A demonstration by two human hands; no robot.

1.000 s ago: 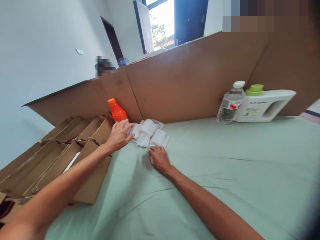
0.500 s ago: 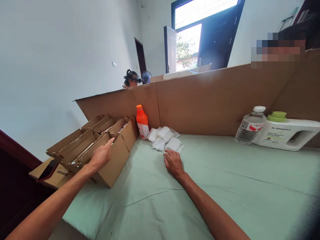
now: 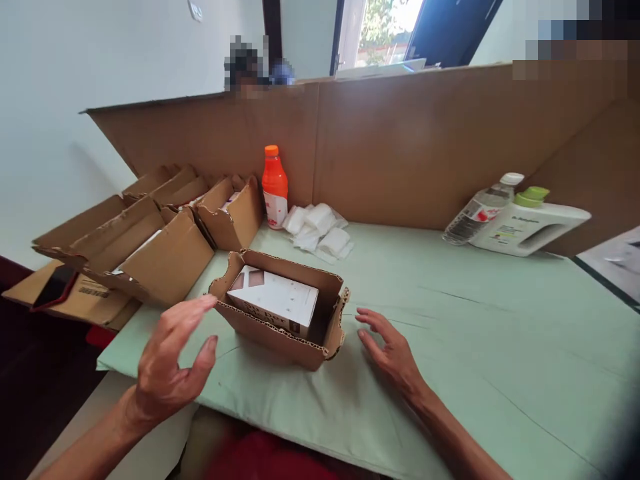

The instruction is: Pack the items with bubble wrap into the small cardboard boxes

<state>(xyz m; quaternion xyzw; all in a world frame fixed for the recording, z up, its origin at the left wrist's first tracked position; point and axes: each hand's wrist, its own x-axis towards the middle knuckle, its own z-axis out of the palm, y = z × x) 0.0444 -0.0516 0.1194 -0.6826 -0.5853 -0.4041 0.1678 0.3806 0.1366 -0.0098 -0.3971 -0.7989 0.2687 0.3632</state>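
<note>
An open-topped cardboard box (image 3: 273, 327) stands on the green cloth in front of me. Inside it lies a white carton (image 3: 280, 293) with dark print on its side. My left hand (image 3: 175, 357) is just off the box's left end, thumb and fingers apart, holding nothing. On the other side, my right hand (image 3: 390, 343) hovers a little away from the right end, its fingers also spread and holding nothing.
More open cardboard boxes (image 3: 170, 257) stand at the left. Behind are an orange bottle (image 3: 275, 183) and white packets in clear plastic (image 3: 320, 227). A clear bottle (image 3: 475, 217) leans by a white jug (image 3: 525, 230). A cardboard partition (image 3: 400, 140) runs along the back; people sit beyond.
One cardboard box has come from the left group to the middle front of the table. Both hands are now beside it, and the view has tipped downward.
</note>
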